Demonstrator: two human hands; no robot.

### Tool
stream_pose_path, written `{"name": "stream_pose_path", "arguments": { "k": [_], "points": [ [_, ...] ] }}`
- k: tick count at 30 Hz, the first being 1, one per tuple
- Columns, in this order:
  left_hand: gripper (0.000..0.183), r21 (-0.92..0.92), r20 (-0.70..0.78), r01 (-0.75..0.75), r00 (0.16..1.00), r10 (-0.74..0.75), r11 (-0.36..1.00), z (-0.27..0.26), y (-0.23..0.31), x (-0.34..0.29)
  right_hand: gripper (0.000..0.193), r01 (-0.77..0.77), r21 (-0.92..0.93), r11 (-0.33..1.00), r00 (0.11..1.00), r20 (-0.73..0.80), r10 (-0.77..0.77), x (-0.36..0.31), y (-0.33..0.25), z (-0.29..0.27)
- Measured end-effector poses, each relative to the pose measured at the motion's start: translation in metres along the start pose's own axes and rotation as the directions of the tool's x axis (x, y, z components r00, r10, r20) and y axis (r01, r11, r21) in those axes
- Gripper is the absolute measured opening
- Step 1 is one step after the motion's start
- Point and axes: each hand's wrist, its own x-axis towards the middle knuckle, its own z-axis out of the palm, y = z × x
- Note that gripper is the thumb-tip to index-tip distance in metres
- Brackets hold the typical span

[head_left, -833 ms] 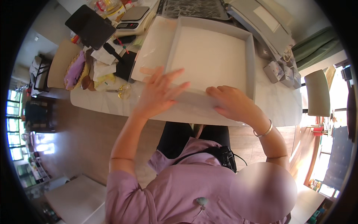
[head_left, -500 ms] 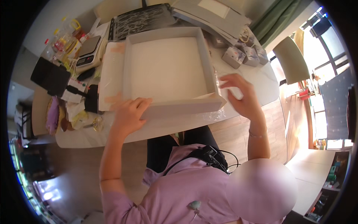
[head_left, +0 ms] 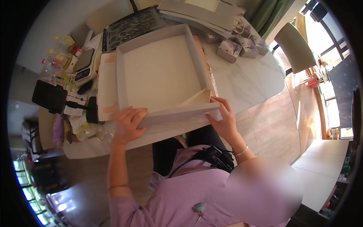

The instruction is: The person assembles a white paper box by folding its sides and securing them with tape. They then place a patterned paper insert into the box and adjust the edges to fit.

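Observation:
A shallow pale grey cardboard box (head_left: 159, 72) with a whitish inside lies on the table in front of me. Its near wall leans outward, and a loose flap shows at the near right corner. My left hand (head_left: 129, 123) is closed at the left end of that wall, fingers over the top edge and thumb on the outer side. At the wall's right end my right hand (head_left: 223, 118) pinches the cardboard, fingers above and thumb below. Crinkled clear plastic (head_left: 215, 113) shows beside the right fingers. A pale panel with peach tape (head_left: 107, 83) lies along the box's left side.
On the left stand a kitchen scale (head_left: 84, 66), bottles (head_left: 60, 58) and a black stand (head_left: 49, 96). Small patterned boxes (head_left: 228, 51) sit at the far right, near stacked grey cardboard (head_left: 196, 17). A black patterned tray (head_left: 132, 24) lies behind the box.
My right hand has come down and inward from beside the box and taken hold of the near wall's right end. The near wall tilts further outward; my left hand stays at its left end.

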Motion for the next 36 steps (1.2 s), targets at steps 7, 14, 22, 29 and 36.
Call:
{"name": "stream_pose_path", "arguments": {
  "k": [7,14,22,29,36],
  "points": [
    [0.061,-0.067,0.056,0.088,0.995,-0.085,0.994,-0.005,-0.008,-0.013,0.026,0.275,-0.017,0.961,0.934,0.24,-0.263,0.017,0.054,-0.004],
    [0.063,-0.057,0.108,0.181,0.979,-0.174,0.982,-0.023,-0.015,0.001,0.016,0.499,0.104,0.86,0.754,0.437,-0.49,0.084,0.021,-0.032],
    [0.063,-0.172,0.134,0.248,0.965,-0.226,0.953,-0.042,-0.022,0.016,0.039,0.466,0.202,0.861,0.723,0.474,-0.503,0.105,0.026,-0.029],
    [0.066,-0.165,0.261,0.332,0.923,-0.283,0.929,-0.042,-0.018,0.028,0.08,0.143,0.283,0.948,0.905,0.351,-0.241,0.078,0.024,-0.014],
    [0.074,-0.114,0.428,0.318,0.871,-0.242,0.941,-0.035,-0.038,0.045,0.079,0.314,0.091,0.945,0.879,0.349,-0.325,0.078,0.011,-0.011]
  ]
}}
